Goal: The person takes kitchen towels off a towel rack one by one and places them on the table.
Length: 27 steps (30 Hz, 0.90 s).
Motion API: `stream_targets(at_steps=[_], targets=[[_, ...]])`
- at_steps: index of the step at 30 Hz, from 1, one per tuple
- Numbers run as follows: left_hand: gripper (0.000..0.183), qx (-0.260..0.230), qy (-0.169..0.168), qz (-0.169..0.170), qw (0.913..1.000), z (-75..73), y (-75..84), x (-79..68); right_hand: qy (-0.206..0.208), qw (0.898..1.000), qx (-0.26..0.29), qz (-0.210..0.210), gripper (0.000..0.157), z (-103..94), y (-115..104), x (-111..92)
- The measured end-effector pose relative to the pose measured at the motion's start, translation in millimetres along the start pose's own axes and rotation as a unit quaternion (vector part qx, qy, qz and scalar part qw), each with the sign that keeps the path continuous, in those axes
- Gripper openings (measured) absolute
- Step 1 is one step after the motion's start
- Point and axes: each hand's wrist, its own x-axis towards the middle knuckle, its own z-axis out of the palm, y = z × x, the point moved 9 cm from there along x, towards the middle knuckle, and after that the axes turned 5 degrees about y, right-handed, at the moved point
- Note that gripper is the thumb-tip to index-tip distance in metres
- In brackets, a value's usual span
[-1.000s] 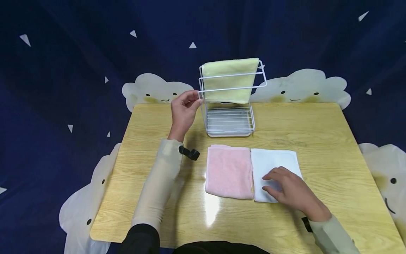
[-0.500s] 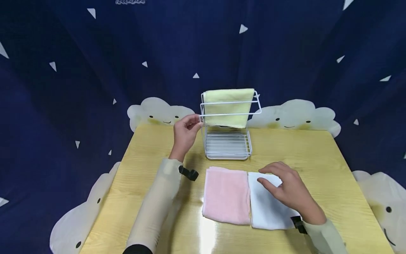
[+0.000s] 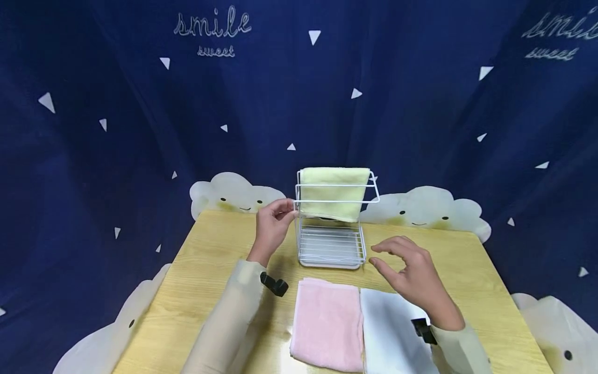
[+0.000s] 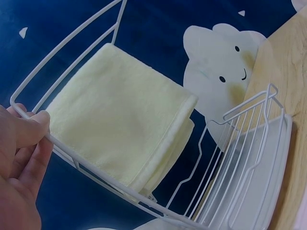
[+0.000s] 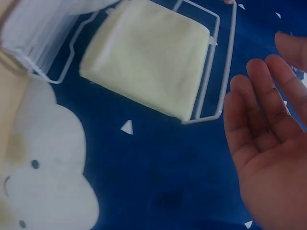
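Note:
A white wire rack stands at the back of the table, with a pale yellow towel draped over its rear top bar. My left hand pinches the rack's front left corner between thumb and fingers; the left wrist view shows this grip on the wire closely. To the right of the rack, my right hand hovers in the air with fingers loosely bent and holds nothing. A folded pink towel and a folded white towel lie side by side in front of the rack.
The rack's lower wire shelf sits over a shallow tray on the wooden table. A dark blue curtain printed with clouds hangs close behind the table.
My right hand has risen from above the white towel and moved forward, toward the rack's right side. My left hand keeps its grip on the rack. The head view has tilted upward.

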Motion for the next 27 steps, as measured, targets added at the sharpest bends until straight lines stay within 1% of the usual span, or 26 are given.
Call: stream_targets(at_steps=[5, 8, 11, 16, 19, 23, 27], targets=[[0.021, 0.002, -0.005, 0.000, 1.0000, 1.9, -2.8, -5.0, 0.027, 0.999, 0.017, -0.012, 0.023, -5.7, 2, 23], [0.020, 0.000, -0.005, -0.009, 0.9999, 0.7, -2.7, -4.6, 0.037, 0.999, 0.030, -0.020, 0.022, -7.2, 4, 43], [0.020, -0.002, -0.004, -0.009, 0.9999, -0.1, -0.5, -2.1, 0.038, 0.998, 0.035, -0.019, 0.020, -6.8, 6, 65], [0.019, 0.000, 0.002, 0.008, 1.0000, -2.8, 1.2, 4.9, 0.015, 0.999, 0.031, -0.007, 0.017, 3.1, 12, 104], [0.019, -0.001, 0.000, 0.008, 1.0000, -1.7, 1.9, 7.8, -0.003, 1.000, 0.023, 0.009, 0.017, 9.0, 19, 122], [0.019, -0.005, -0.004, -0.003, 1.0000, 0.5, -1.4, 7.4, -0.028, 0.999, 0.011, 0.039, 0.017, 16.8, 30, 139], [0.021, -0.006, -0.002, -0.006, 1.0000, 0.8, -5.6, 5.3, -0.054, 0.996, 0.006, 0.069, 0.018, 26.4, 41, 149]])
